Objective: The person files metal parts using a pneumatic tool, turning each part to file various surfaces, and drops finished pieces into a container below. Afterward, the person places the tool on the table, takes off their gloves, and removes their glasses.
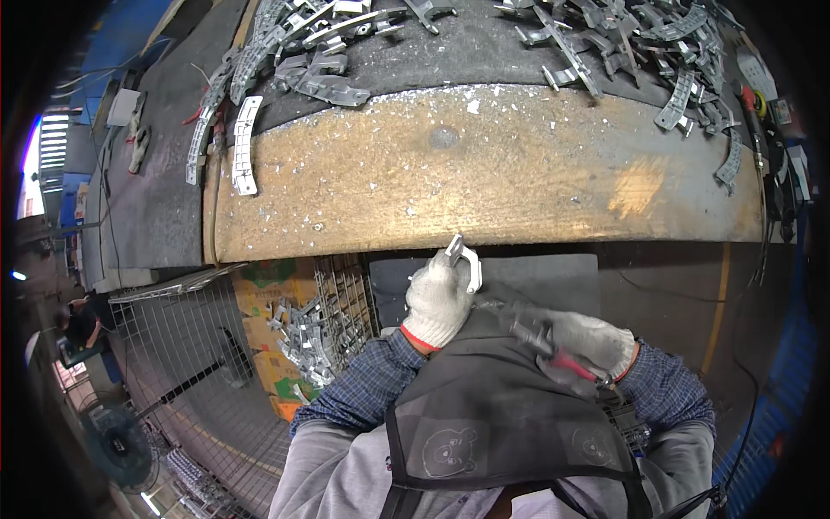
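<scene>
Bracket in left hand, red-handled tool in right.
Left hand (435,298), gloved, closed round the lower end of a pale metal bracket (474,272) by the worktop's near edge; contact unclear. Right hand (596,342), gloved, wrapped round the tool (529,332); tip blurred. Judgement: brace the bracket firmly, fingertips behind the edge being worked, tool strokes light and away from the glove. Beyond: chip-strewn worktop (519,186), metal parts heaped far left (322,85) and far right.
</scene>
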A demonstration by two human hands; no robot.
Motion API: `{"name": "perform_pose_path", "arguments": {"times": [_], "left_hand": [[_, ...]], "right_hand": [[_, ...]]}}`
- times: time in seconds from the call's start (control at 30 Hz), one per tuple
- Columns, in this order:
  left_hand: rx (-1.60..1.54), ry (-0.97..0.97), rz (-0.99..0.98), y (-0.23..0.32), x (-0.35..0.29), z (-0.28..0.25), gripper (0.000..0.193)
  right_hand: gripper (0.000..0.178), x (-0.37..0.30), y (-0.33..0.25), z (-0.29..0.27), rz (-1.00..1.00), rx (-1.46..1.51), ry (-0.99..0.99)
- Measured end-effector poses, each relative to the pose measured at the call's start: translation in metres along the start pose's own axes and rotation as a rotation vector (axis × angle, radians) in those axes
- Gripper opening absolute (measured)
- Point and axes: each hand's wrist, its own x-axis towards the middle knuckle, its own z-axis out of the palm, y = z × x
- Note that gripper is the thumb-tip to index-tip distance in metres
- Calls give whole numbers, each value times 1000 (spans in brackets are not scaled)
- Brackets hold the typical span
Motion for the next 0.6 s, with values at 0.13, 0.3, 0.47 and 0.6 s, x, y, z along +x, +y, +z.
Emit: {"name": "perform_pose_path", "arguments": {"times": [0.13,0.3,0.47,0.6], "left_hand": [[-15,-16,87,3,8,-9,21],[-863,-299,-289,11,6,-53,34],[-1441,-317,-607,20,8,-75,51],[-1481,-331,-586,22,8,-78,54]], "right_hand": [[73,-25,-31,15,181,-582,-99],[76,-26,-50,31,-304,-746,56],[76,-14,-57,41,-600,-1676,457],[70,1,-57,53,-434,-1863,540]]}}
